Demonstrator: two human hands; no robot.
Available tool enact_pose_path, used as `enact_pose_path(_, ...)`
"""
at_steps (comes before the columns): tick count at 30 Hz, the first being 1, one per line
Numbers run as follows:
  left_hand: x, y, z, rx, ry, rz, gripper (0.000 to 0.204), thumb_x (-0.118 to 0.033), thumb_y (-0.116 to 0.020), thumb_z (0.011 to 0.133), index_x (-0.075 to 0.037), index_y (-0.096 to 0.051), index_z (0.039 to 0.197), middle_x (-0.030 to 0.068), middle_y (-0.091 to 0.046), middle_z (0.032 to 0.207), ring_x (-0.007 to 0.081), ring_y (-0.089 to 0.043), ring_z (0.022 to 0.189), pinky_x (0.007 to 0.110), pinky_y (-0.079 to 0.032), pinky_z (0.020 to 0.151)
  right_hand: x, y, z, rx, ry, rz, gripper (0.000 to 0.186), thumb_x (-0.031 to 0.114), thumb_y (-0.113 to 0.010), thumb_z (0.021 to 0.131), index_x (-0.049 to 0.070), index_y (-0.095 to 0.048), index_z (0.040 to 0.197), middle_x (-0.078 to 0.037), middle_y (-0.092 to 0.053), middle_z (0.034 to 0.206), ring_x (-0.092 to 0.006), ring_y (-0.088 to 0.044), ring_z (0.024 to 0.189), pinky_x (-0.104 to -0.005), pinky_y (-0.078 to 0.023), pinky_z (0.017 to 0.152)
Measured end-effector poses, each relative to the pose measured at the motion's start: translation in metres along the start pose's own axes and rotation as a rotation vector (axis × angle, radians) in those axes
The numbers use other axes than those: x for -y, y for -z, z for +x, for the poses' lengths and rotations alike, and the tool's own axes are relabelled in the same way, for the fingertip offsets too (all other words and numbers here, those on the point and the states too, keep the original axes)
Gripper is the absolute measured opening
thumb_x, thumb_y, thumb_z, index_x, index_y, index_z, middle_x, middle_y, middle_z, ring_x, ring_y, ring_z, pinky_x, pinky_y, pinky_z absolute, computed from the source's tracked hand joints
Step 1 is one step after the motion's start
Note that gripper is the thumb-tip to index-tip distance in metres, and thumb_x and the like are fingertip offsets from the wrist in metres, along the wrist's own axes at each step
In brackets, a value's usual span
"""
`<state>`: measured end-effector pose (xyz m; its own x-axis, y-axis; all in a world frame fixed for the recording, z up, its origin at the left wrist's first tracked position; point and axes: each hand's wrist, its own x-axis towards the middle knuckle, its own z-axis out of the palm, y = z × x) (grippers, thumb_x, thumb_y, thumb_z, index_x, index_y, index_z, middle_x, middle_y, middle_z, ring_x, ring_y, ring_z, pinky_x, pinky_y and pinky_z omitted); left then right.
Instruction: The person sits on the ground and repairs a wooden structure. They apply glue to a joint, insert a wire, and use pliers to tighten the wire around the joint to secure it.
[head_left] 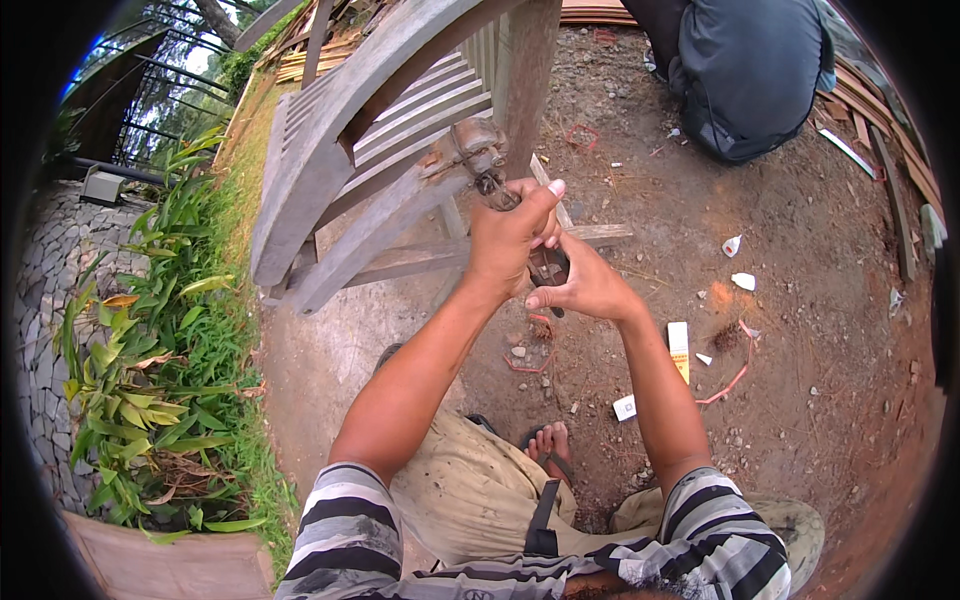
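A weathered grey wooden slatted bench stands tilted in front of me, with a metal fitting on the end of a curved rail. Just below that fitting my left hand is closed around a worn, dark tool, whose upper part touches the fitting. My right hand is closed on the dark lower part of the tool, just below and right of my left hand. The exact kind of tool is hidden by my fingers.
A dark bag or covered bundle lies at back right, near stacked planks. Small white scraps, red cord and a white-yellow strip lie on the dirt. Plants border a stone path at left.
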<state>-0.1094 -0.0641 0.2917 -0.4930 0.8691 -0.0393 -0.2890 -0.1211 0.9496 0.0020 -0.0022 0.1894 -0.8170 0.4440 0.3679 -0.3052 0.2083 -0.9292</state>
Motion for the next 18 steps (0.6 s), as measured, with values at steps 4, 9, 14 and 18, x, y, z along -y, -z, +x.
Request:
enact_pose_path(4,-0.013,0.017,0.004,0.379,0.114,-0.047,0.046,-0.010,-0.065,0.097,-0.015,-0.039,0.059,-0.0038,-0.034,0.054,0.0110,-0.032,0.047,0.031,-0.036,0.053,-0.025,0.014,0.013,0.786,-0.373,0.705,0.049,0.024,-0.088,0.084,0.001,-0.060,0.115,-0.009,-0.070,0.106,-0.0178,-0.069,0.092,-0.0356,-0.055,0.079)
enact_pose_path(9,-0.012,0.024,0.001,0.272,0.124,0.052,0.037,-0.016,-0.070,0.097,-0.009,-0.054,0.064,0.0029,-0.059,0.059,0.0175,-0.058,0.053,0.033,-0.050,0.063,-0.014,-0.030,-0.009,0.086,-0.265,0.264,0.019,0.013,-0.078,0.092,0.002,-0.064,0.097,-0.010,-0.068,0.079,-0.0253,-0.071,0.072,-0.0364,-0.051,0.064)
enact_pose_path(14,0.028,-0.016,-0.011,-0.380,-0.165,0.319,0.039,-0.018,-0.080,0.093,-0.012,-0.053,0.064,-0.0057,-0.051,0.060,0.0061,-0.046,0.055,0.028,-0.039,0.057,-0.031,-0.065,-0.006,-0.534,-0.129,-0.251,0.024,0.010,-0.076,0.086,0.000,-0.064,0.104,-0.029,-0.070,0.092,-0.0487,-0.070,0.090,-0.0510,-0.052,0.068)
enact_pose_path(18,0.026,-0.017,-0.001,-0.436,-0.136,0.334,0.043,-0.015,-0.076,0.094,-0.013,-0.047,0.062,-0.0093,-0.042,0.061,0.0039,-0.031,0.056,0.029,-0.024,0.051,-0.032,-0.086,0.001,-0.665,-0.074,-0.270,0.038,0.012,-0.077,0.085,0.001,-0.062,0.118,-0.027,-0.071,0.094,-0.0448,-0.071,0.090,-0.0482,-0.053,0.073)
